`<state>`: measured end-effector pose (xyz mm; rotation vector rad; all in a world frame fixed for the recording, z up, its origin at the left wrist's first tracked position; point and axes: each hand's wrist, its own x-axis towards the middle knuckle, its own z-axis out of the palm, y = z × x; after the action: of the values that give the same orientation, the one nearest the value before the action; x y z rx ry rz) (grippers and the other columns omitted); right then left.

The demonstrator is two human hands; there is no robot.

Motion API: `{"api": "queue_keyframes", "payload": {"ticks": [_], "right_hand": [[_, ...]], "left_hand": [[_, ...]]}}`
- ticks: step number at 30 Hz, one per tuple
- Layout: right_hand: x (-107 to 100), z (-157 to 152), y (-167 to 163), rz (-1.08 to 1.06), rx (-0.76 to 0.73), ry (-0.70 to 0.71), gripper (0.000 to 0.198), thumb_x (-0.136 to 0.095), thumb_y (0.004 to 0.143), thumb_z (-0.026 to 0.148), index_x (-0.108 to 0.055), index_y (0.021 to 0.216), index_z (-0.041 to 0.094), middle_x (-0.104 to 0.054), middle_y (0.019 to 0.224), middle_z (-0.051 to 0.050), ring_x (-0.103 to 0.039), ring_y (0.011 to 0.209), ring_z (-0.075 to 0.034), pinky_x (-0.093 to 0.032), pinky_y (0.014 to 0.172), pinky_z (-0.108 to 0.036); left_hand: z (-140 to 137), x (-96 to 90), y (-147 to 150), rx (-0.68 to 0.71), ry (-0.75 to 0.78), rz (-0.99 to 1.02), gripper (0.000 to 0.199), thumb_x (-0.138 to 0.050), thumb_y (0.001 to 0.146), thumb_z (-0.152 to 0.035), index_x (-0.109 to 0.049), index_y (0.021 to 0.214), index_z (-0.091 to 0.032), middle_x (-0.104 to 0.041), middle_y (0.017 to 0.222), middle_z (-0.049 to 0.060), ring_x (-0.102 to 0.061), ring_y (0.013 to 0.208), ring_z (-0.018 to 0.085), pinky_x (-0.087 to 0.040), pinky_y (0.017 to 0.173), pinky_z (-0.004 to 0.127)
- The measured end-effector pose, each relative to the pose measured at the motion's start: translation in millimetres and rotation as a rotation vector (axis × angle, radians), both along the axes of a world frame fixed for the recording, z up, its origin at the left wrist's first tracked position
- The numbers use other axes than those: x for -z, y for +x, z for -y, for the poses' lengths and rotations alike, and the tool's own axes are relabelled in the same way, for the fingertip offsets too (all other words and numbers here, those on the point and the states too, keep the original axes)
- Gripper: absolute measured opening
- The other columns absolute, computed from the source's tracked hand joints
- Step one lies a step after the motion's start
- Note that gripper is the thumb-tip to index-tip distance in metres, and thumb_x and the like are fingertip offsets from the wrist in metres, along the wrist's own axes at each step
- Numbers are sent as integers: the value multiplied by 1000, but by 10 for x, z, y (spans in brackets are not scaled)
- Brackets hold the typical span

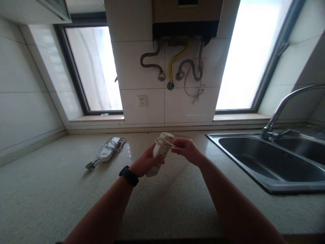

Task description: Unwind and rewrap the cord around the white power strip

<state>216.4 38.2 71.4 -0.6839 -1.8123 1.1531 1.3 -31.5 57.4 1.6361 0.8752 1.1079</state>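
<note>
A white power strip [158,154] is gripped in my left hand [148,161], tilted above the middle of the counter. Its white cord [164,142] wraps around the upper part of the strip. The fingers of my right hand [185,149] pinch the cord at the strip's right side. To the left on the counter lies a second white power strip [108,150], with its cord wound about it and its plug [90,165] pointing toward the front left. A black watch [129,175] is on my left wrist.
A speckled stone counter [63,189] runs below the tiled wall. At right is a steel sink [254,162] with a tall faucet [276,113]. A wall socket [142,100], pipes with valves [170,84] and a water heater [188,17] are ahead, between two windows.
</note>
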Motion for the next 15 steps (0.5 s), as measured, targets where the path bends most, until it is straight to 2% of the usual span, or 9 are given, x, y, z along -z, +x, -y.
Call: {"api": "queue_keyframes", "payload": {"ticks": [2,5,10,13,15], "right_hand": [[-18,18,-1,-21,-16,-5,43,-85,64,50,-64,79,16,-51,61,3,-42,55,-10,-31,51,-25],[-24,37,-11,-54,-65,-3,45,-83,67,52,-61,79,15,-50,62,3,-40,55,-8,-29,50,-24],[-21,62,-25,-77,-154,-8,49,-80,74,51,-59,101,15,-52,68,4,-32,52,-6,-21,46,-22],[-10,68,-32,-89,-191,-2,50,-76,78,53,-58,107,17,-52,72,4,-29,50,-6,-20,45,-23],[18,50,-40,-87,-167,3,47,-74,80,54,-58,103,16,-49,70,5,-27,49,-5,-18,45,-23]], "left_hand": [[33,13,41,51,-114,109,55,-68,77,-18,-54,130,-21,-66,101,7,-66,82,21,-53,75,36],[69,34,92,119,-203,222,52,-67,75,-17,-54,125,-20,-65,100,8,-66,76,20,-53,67,34],[87,34,106,168,-229,253,49,-65,77,-18,-54,124,-19,-65,99,8,-67,72,20,-54,64,35],[102,5,109,175,-218,254,67,-64,80,-18,-39,142,-26,-66,100,8,-68,71,21,-55,64,37],[114,-12,120,158,-195,262,88,-65,83,-17,-17,154,-35,-67,103,7,-69,71,21,-56,63,38]]}}
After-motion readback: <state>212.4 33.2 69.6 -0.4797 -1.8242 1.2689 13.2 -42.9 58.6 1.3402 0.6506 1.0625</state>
